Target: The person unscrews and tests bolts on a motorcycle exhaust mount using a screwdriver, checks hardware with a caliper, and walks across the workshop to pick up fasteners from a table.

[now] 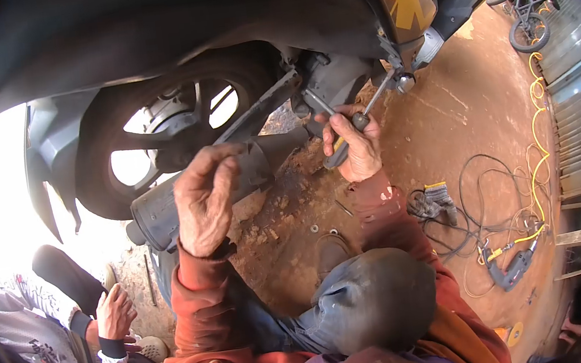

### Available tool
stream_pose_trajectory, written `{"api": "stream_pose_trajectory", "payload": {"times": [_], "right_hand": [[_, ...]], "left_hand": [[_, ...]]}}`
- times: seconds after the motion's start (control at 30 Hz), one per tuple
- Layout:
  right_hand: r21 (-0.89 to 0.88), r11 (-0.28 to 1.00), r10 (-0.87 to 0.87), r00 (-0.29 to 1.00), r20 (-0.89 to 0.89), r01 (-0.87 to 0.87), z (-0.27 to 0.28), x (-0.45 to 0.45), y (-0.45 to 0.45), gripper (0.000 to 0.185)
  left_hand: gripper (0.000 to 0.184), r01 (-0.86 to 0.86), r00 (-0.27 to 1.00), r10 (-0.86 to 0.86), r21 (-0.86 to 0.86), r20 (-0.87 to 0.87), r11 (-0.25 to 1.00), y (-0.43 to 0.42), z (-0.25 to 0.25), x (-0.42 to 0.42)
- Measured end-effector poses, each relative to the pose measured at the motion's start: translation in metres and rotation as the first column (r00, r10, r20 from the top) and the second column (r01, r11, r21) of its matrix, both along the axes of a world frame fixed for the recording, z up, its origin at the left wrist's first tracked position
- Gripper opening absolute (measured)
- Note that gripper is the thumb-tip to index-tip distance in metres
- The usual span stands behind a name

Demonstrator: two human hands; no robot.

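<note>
My right hand (359,151) is closed around two screwdrivers. One screwdriver (337,154) has a dark and yellow handle, and its metal shaft points up and left toward the engine (339,77). The second screwdriver (361,121) has a short dark handle, with its shaft slanting up and right. My left hand (205,203) is raised in front of the exhaust muffler (164,211), thumb and fingers drawn together in a pinch. Whatever lies between those fingertips, if anything, is too small to make out. Behind both hands stands a motorcycle with its rear wheel (174,123) in view.
Another person's hand (116,312) is at the lower left. On the ground lie small nuts or washers (314,228), a thin rod (149,278) and a grey glove (441,201). To the right are a power drill (511,269), a yellow coiled hose (537,108) and a small bicycle (527,14).
</note>
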State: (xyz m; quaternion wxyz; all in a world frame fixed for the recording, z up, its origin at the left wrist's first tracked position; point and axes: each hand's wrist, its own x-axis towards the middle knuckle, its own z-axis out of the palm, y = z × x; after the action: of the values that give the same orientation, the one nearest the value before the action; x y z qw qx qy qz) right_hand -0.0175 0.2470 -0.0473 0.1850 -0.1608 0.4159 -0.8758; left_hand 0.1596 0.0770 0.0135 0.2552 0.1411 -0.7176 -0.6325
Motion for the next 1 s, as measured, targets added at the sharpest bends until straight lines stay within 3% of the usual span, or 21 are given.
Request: {"api": "stream_pose_trajectory", "payload": {"times": [0.07,0.1,0.17,0.27,0.33,0.4,0.47,0.5,0.57,0.6,0.7,0.73,0.87,1.0], "right_hand": [[0.017,0.999,-0.028,1.000,-0.011,0.028,-0.001,-0.003,-0.009,0.018],[0.037,0.998,-0.050,0.998,-0.025,0.051,-0.001,-0.004,-0.012,0.018],[0.043,0.996,-0.078,0.996,-0.032,0.079,-0.008,-0.005,-0.017,0.019],[0.069,0.990,-0.119,0.991,-0.063,0.124,-0.014,-0.011,-0.025,0.018],[0.061,0.990,-0.127,0.990,-0.055,0.131,-0.015,-0.012,-0.025,0.019],[0.056,0.989,-0.132,0.990,-0.056,0.135,-0.014,-0.013,-0.025,0.021],[0.075,0.986,-0.140,0.986,-0.089,0.147,-0.012,-0.012,-0.024,0.021],[0.078,0.987,-0.136,0.986,-0.091,0.144,-0.013,-0.011,-0.024,0.021],[0.102,0.981,-0.150,0.981,-0.124,0.163,-0.015,-0.012,-0.024,0.021],[0.104,0.981,-0.150,0.980,-0.127,0.164,-0.014,-0.012,-0.023,0.021],[0.093,0.979,-0.170,0.979,-0.115,0.181,-0.011,-0.013,-0.027,0.019],[0.103,0.973,-0.196,0.975,-0.103,0.206,-0.009,-0.014,-0.031,0.016],[0.095,0.965,-0.230,0.964,-0.132,0.244,-0.014,-0.020,-0.033,0.012],[0.057,0.982,-0.173,0.982,-0.076,0.178,-0.014,-0.020,-0.035,0.012]], "left_hand": [[0.015,-0.221,0.975,0.217,-0.391,-0.057,0.893,-0.010,0.002,0.010],[0.018,-0.275,0.957,0.287,-0.456,-0.045,0.846,-0.018,-0.001,0.020],[0.022,-0.370,0.926,0.321,-0.635,-0.197,0.678,-0.041,-0.009,0.040],[0.019,-0.572,0.769,0.598,-0.664,-0.228,0.482,-0.061,-0.023,0.094],[0.020,-0.733,0.621,0.727,-0.545,-0.293,0.407,-0.095,-0.061,0.139],[0.020,-0.802,0.592,0.792,-0.214,-0.153,0.558,-0.109,-0.081,0.164],[0.025,-0.732,0.651,0.758,0.238,-0.033,0.639,-0.126,-0.106,0.167],[0.029,-0.684,0.681,0.731,0.389,0.039,0.616,-0.136,-0.120,0.168],[0.030,-0.623,0.681,0.732,0.524,-0.003,0.581,-0.132,-0.126,0.140],[0.021,-0.504,0.738,0.674,0.628,-0.043,0.592,-0.120,-0.111,0.125],[0.017,-0.376,0.766,0.628,0.697,-0.138,0.611,-0.107,-0.090,0.105],[0.008,-0.366,0.744,0.637,0.674,-0.201,0.641,-0.111,-0.094,0.101],[0.010,-0.363,0.755,0.622,0.659,-0.206,0.659,-0.110,-0.077,0.094],[0.009,-0.456,0.722,0.684,0.671,-0.105,0.584,-0.104,-0.070,0.095]]}}
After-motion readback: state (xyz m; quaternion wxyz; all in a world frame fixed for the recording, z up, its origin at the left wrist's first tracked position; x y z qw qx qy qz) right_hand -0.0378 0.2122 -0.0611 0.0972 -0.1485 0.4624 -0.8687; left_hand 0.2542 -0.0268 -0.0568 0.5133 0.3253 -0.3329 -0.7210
